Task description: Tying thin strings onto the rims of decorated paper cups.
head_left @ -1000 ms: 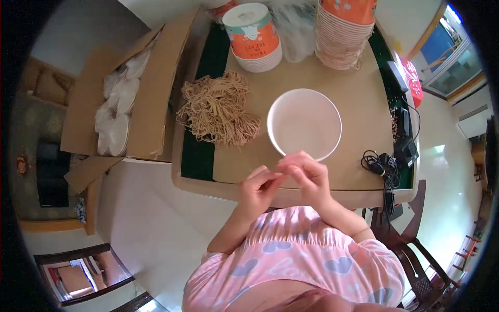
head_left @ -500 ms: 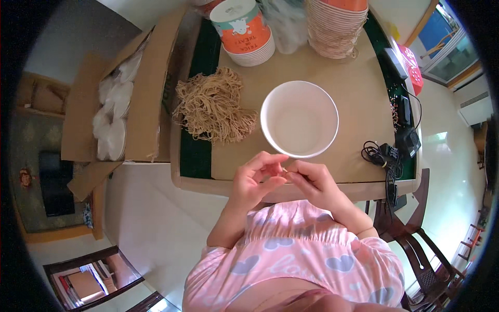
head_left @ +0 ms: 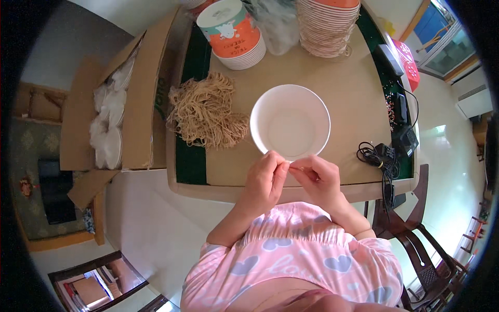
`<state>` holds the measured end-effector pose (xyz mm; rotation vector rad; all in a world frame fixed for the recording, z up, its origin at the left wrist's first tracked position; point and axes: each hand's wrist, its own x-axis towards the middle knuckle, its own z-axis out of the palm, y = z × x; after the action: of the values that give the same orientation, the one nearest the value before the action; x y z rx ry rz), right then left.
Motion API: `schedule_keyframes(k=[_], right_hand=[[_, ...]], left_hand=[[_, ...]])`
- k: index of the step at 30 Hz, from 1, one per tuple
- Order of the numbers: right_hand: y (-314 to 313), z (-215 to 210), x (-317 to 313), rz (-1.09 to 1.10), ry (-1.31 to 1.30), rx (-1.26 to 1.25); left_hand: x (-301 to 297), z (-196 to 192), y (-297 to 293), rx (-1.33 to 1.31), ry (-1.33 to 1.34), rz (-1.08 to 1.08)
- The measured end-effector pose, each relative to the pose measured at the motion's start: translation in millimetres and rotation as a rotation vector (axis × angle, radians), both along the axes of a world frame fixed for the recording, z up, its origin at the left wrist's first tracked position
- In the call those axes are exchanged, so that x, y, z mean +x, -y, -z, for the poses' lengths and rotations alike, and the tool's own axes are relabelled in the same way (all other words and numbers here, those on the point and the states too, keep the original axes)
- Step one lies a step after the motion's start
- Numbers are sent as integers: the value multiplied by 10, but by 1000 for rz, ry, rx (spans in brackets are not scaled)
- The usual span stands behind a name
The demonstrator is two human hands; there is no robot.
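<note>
A white paper bowl (head_left: 290,122) stands open and empty on the tan table (head_left: 353,99) right in front of me. My left hand (head_left: 265,179) and my right hand (head_left: 318,178) meet fingertip to fingertip just at the bowl's near rim. Between them they pinch a thin pale strand (head_left: 291,165), too small to identify for sure; it looks like one of the rubber bands. A loose heap of tan rubber bands (head_left: 208,112) lies to the left of the bowl.
At the back stand a stack of orange-and-white tubs (head_left: 231,31), a clear plastic bag (head_left: 275,21) and a tall stack of lids (head_left: 327,23). An open cardboard box (head_left: 130,104) with white lids sits left. Black cables (head_left: 382,156) lie right, by a wooden chair (head_left: 416,244).
My hands, loosely overlapping before, now have their fingertips pinched together at the bowl's near rim. The bowl and the pile have not moved on the table.
</note>
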<state>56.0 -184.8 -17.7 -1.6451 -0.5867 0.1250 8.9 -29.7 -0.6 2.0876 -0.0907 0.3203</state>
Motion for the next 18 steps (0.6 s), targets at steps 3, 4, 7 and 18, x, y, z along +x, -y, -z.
schedule_keyframes(k=[3, 4, 7, 18], right_hand=[[24, 14, 22, 84, -3, 109], [63, 2, 32, 112, -58, 108], [136, -4, 47, 165, -123, 120], [1077, -808, 481, 218, 207, 1036]], left_hand=[[108, -66, 76, -40, 9, 34], [137, -78, 103, -56, 18, 43], [184, -68, 130, -138, -35, 104], [80, -101, 83, 184, -112, 620]])
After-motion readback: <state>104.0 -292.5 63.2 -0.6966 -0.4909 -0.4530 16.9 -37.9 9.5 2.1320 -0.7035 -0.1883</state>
